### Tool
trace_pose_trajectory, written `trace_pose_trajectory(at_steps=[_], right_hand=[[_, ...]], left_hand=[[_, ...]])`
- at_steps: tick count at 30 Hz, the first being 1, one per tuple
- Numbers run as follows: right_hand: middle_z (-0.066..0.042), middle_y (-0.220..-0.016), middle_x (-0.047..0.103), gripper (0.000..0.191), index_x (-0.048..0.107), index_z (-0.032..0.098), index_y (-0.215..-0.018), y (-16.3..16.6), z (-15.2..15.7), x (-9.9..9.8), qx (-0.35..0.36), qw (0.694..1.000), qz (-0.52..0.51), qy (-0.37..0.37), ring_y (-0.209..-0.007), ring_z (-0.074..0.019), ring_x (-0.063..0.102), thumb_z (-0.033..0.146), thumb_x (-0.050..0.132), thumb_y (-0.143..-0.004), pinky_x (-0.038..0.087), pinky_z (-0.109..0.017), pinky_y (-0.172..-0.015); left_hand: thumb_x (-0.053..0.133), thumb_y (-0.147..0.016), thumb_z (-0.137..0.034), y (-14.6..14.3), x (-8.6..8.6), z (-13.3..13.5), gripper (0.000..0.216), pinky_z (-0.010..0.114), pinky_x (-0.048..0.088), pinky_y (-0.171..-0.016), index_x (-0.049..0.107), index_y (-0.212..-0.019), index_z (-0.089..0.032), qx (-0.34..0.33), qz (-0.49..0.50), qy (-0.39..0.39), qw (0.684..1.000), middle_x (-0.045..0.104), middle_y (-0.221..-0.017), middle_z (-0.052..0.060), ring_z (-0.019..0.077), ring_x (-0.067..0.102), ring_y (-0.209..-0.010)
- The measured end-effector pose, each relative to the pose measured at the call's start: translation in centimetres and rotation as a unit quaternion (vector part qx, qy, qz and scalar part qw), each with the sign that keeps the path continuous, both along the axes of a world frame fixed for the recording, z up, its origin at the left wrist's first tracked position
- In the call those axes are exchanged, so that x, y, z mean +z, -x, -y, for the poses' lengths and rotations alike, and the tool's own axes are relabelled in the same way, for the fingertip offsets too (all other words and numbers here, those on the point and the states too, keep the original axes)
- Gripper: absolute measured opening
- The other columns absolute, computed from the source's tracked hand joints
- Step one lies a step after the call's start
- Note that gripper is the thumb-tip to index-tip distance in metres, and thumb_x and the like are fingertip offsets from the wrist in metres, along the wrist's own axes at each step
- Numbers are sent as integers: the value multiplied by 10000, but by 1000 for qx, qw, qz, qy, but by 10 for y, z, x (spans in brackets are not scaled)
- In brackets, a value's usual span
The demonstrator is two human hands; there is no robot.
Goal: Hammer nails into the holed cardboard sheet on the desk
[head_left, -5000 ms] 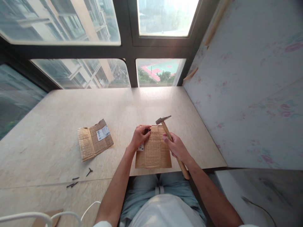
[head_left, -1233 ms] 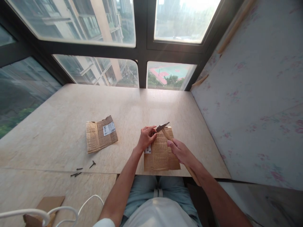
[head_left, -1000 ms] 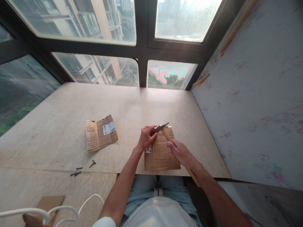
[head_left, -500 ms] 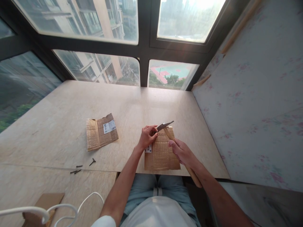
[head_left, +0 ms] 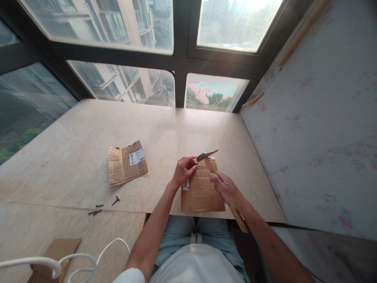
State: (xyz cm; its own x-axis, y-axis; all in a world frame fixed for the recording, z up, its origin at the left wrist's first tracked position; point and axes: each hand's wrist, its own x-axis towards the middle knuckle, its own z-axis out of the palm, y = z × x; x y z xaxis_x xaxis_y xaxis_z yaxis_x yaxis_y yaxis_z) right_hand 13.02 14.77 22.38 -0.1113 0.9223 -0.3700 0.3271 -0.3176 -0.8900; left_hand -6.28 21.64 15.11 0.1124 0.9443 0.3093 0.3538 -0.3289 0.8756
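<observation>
A flat piece of brown cardboard full of small holes lies at the table's near edge. My left hand pinches a small dark nail upright at the cardboard's top left corner. My right hand grips the wooden handle of a hammer. The metal hammer head hovers just above the nail, close to my left fingertips.
A second torn cardboard piece with a white label lies to the left. Three loose dark nails rest near the table seam. A white chair frame and a cardboard scrap are at lower left. A wall panel stands on the right.
Five seconds ago the hammer head stood higher above the cardboard; it dropped toward the nail, and over the last second it has lifted slightly. My left hand keeps its pinch.
</observation>
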Motion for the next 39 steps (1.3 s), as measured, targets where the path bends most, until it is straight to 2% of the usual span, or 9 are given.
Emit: trace_pose_trajectory(at_steps=[7, 12, 16, 20, 29, 39], right_hand=[[93, -501, 361, 351, 515, 207, -808, -1, 0, -4, -18, 999, -11, 24, -350, -63, 299, 552, 508, -870, 215, -164, -288], [110, -486, 334, 360, 487, 226, -824, -2, -1, -11, -7, 998, -17, 65, -311, -63, 271, 583, 476, -875, 214, -157, -233], [122, -478, 311, 365, 466, 235, -826, -3, -1, -12, 0, 994, -50, 98, -296, -56, 233, 597, 498, -863, 206, -152, -218], [132, -470, 285, 380, 454, 236, -815, -3, -2, -9, -1, 990, -72, 118, -291, -48, 211, 611, 508, -849, 200, -144, -214], [138, -465, 272, 431, 447, 230, -809, -3, 0, -5, -16, 989, -85, 118, -290, -41, 206, 652, 535, -797, 205, -137, -206], [134, -482, 292, 415, 464, 229, -822, -7, 2, -3, -57, 986, -109, 109, -294, -38, 214, 631, 561, -788, 209, -139, -220]], left_hand=[[697, -813, -230, 6, -11, -2, 364, 464, 434, -1038, 626, -1170, -243, -33, 43, 22, 998, 761, -978, 43, 220, 683, -1024], [728, -792, -215, 4, -17, -5, 364, 459, 476, -1012, 641, -1145, -231, -18, 46, 40, 998, 766, -956, 53, 222, 707, -979], [741, -773, -206, 3, -16, -6, 367, 413, 545, -931, 651, -1129, -204, -13, 71, 67, 995, 753, -1003, 79, 214, 726, -916], [743, -764, -193, 3, -13, -7, 381, 401, 564, -913, 645, -1133, -192, -25, 87, 81, 993, 753, -994, 82, 214, 729, -911], [750, -764, -246, 4, -12, -7, 379, 387, 584, -885, 644, -1120, -168, -39, 124, 116, 985, 752, -1019, 94, 223, 728, -933], [714, -768, -192, 5, -5, -4, 393, 395, 528, -945, 641, -1154, -186, -45, 82, 56, 994, 754, -944, 63, 195, 708, -932]])
